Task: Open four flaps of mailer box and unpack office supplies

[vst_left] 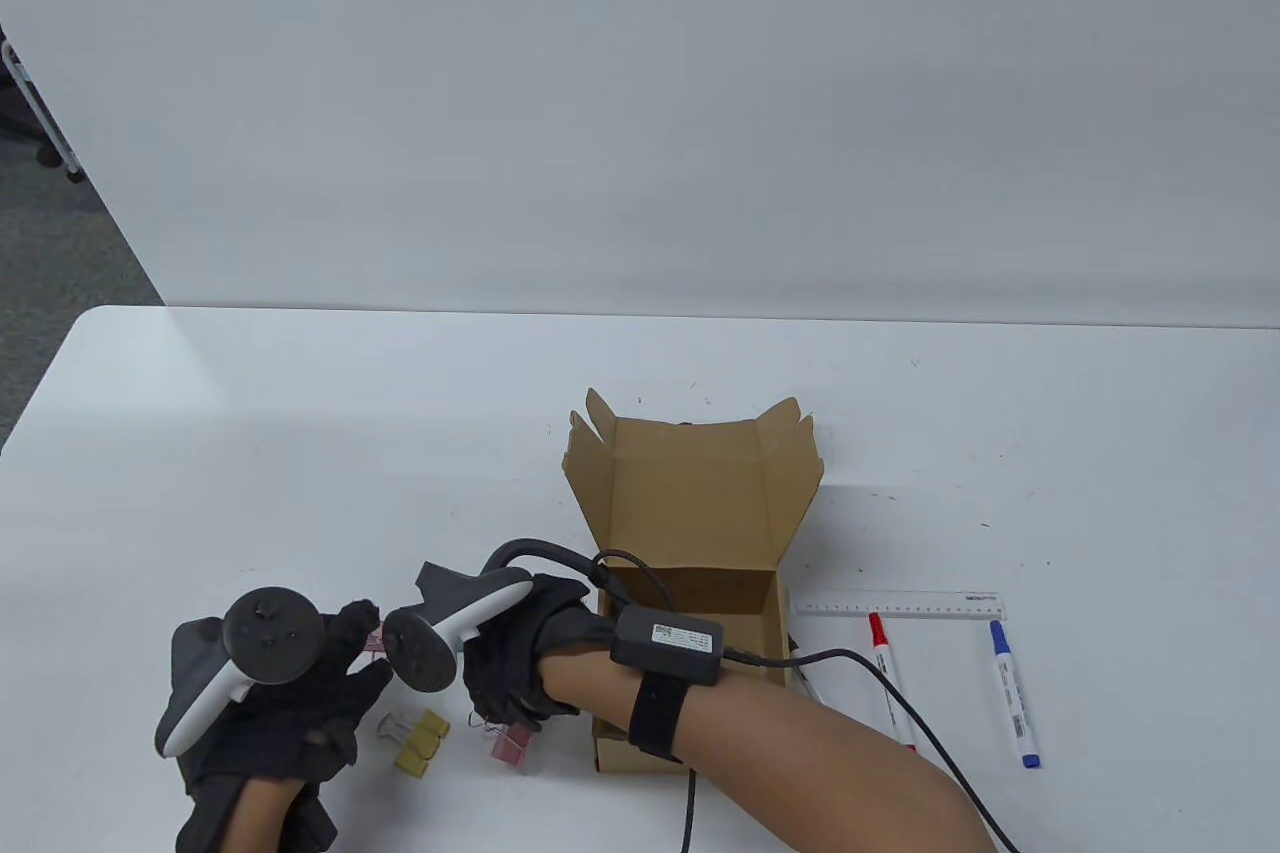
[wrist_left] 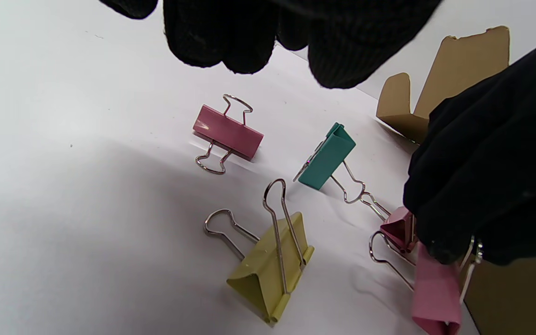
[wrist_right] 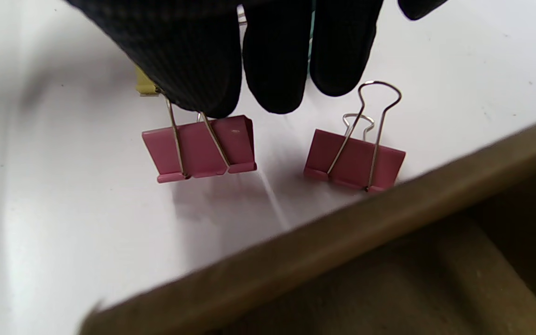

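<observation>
Right hand [wrist_right: 231,70] pinches a pink binder clip [wrist_right: 198,149] beside the open mailer box [vst_left: 690,533].

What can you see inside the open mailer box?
The mailer box shows only bare brown cardboard in its far half. The right hand and forearm cover the near half, so anything there stays hidden.

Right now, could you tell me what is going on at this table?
A person is unpacking an opened mailer box. Their right hand pinches a pink binder clip by its wire handles, just left of the box. The left hand hovers over the loose clips. A ruler and two markers lie right of the box.
</observation>
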The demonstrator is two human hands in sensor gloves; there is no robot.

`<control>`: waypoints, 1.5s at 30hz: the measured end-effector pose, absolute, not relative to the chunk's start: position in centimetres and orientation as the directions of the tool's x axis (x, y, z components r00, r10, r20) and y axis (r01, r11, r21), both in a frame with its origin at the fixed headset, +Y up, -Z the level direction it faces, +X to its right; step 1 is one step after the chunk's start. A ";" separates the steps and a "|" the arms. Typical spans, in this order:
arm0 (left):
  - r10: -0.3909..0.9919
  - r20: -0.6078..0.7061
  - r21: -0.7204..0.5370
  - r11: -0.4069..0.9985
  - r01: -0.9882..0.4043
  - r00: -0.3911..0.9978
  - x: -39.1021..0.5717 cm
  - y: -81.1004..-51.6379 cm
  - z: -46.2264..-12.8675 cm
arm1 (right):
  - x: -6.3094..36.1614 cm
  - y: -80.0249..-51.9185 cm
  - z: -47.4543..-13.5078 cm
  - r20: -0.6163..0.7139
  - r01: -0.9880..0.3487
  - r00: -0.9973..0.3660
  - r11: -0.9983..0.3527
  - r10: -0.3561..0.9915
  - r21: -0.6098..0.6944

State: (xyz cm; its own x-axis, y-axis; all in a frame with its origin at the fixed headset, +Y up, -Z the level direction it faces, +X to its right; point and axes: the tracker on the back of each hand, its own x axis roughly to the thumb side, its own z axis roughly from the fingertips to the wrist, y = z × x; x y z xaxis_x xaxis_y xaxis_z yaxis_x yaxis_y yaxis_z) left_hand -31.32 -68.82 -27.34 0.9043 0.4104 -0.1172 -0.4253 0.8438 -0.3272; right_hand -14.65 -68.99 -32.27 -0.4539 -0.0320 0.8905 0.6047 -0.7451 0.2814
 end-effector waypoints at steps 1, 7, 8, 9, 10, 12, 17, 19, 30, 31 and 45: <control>0.410 -0.119 -0.327 0.844 -0.426 0.904 -31.3 -68.8 -27.3 | -14.7 -69.1 -32.3 0.891 0.609 -0.452 -0.742 -0.034 0.281; 0.411 -0.122 -0.329 0.842 -0.427 0.904 -31.4 -68.8 -27.3 | -14.9 -70.0 -32.3 0.895 0.626 -0.445 -0.728 -0.038 0.281; 0.411 -0.122 -0.329 0.842 -0.427 0.904 -31.4 -68.8 -27.3 | -14.9 -70.1 -32.4 0.894 0.627 -0.446 -0.727 -0.038 0.281; 0.410 -0.122 -0.330 0.842 -0.427 0.904 -31.4 -68.8 -27.3 | -14.9 -70.1 -32.4 0.894 0.628 -0.446 -0.726 -0.038 0.282; 0.410 -0.122 -0.330 0.842 -0.427 0.904 -31.4 -68.8 -27.3 | -14.8 -70.2 -32.5 0.893 0.629 -0.448 -0.724 -0.037 0.285; 0.410 -0.122 -0.331 0.842 -0.427 0.904 -31.4 -68.8 -27.3 | -14.8 -70.4 -32.5 0.892 0.632 -0.450 -0.719 -0.037 0.289; 0.410 -0.122 -0.331 0.842 -0.427 0.904 -31.4 -68.8 -27.3 | -14.7 -70.8 -32.6 0.891 0.639 -0.453 -0.710 -0.035 0.296; 0.410 -0.123 -0.332 0.841 -0.427 0.904 -31.4 -68.8 -27.3 | -14.7 -70.8 -32.6 0.891 0.640 -0.453 -0.709 -0.036 0.297; 0.412 -0.123 -0.332 0.841 -0.428 0.903 -31.4 -68.7 -27.4 | -14.6 -70.8 -32.9 0.885 0.636 -0.465 -0.709 -0.036 0.305; 0.412 -0.123 -0.332 0.841 -0.428 0.903 -31.4 -68.7 -27.4 | -14.6 -70.8 -32.9 0.884 0.636 -0.466 -0.710 -0.039 0.303; 0.408 -0.112 -0.335 0.843 -0.421 0.906 -31.1 -68.8 -27.4 | -12.7 -67.0 -33.3 0.851 0.570 -0.517 -0.779 -0.091 0.262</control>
State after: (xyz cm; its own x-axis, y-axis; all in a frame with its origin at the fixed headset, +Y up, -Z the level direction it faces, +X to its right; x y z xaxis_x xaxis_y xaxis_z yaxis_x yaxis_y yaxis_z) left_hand -31.14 -68.84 -27.41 0.9060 0.4082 -0.1118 -0.4211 0.8429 -0.3349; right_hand -12.71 -66.98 -33.25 -0.5169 -0.0913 0.8512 0.5696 -0.7790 0.2623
